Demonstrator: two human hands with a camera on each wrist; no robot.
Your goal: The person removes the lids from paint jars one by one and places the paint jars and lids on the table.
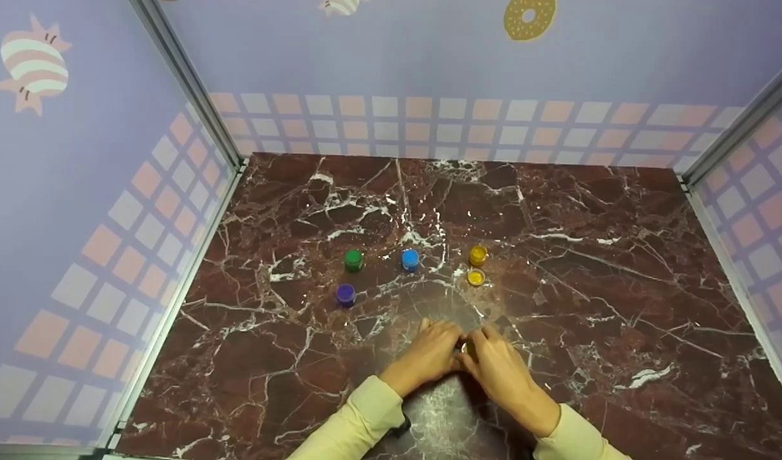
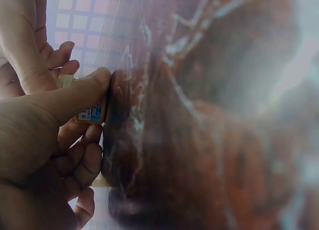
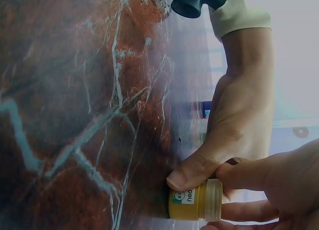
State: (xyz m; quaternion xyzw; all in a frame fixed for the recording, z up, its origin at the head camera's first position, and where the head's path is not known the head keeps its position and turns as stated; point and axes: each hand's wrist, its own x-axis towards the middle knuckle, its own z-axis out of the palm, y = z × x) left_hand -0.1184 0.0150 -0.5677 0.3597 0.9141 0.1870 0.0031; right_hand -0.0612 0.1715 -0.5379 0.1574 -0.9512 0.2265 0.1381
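Note:
In the right wrist view a small yellow jar (image 3: 192, 204) with a clear lid (image 3: 214, 200) stands on the marble surface. My left hand (image 3: 244, 110) grips the jar's body, its thumb against the label. The fingers of my right hand (image 3: 294, 185) pinch the lid. Both hands meet near the front of the surface in the head view, left hand (image 1: 431, 350) and right hand (image 1: 496, 364), mostly covering the jar. The left wrist view shows the jar's blue label (image 2: 91, 112) below my left thumb.
Beyond the hands stand a green jar (image 1: 353, 260), a blue jar (image 1: 410, 259), a purple jar (image 1: 345, 295) and another yellow jar (image 1: 478, 255). A round lid with yellow inside (image 1: 476, 276) lies just in front of that yellow jar. Patterned panels enclose the marble surface (image 1: 621, 275).

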